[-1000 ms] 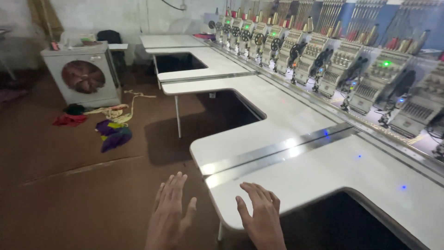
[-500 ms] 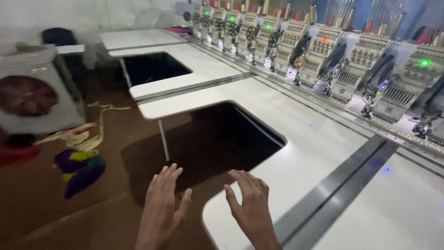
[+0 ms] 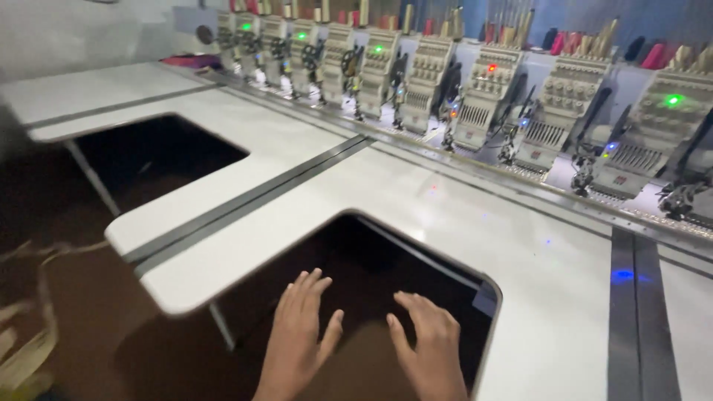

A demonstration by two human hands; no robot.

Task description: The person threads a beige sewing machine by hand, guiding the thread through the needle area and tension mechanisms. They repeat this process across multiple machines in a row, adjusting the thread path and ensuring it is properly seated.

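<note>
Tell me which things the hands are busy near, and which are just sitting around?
Near the hands:
left hand, open, holding nothing
right hand, open, holding nothing
dark cut-out in the white table, right under both hands

Just sitting around:
row of embroidery machines along the back
second cut-out further left
pale strap on the floor

White table (image 3: 520, 245) — green lights (image 3: 674, 99)

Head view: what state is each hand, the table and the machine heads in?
Left hand: open, fingers spread, holding nothing.
Right hand: open, fingers spread, holding nothing.
White table: bare, with dark cut-out openings.
Embroidery heads: lined up along the back, most lamps green, one red.
</note>
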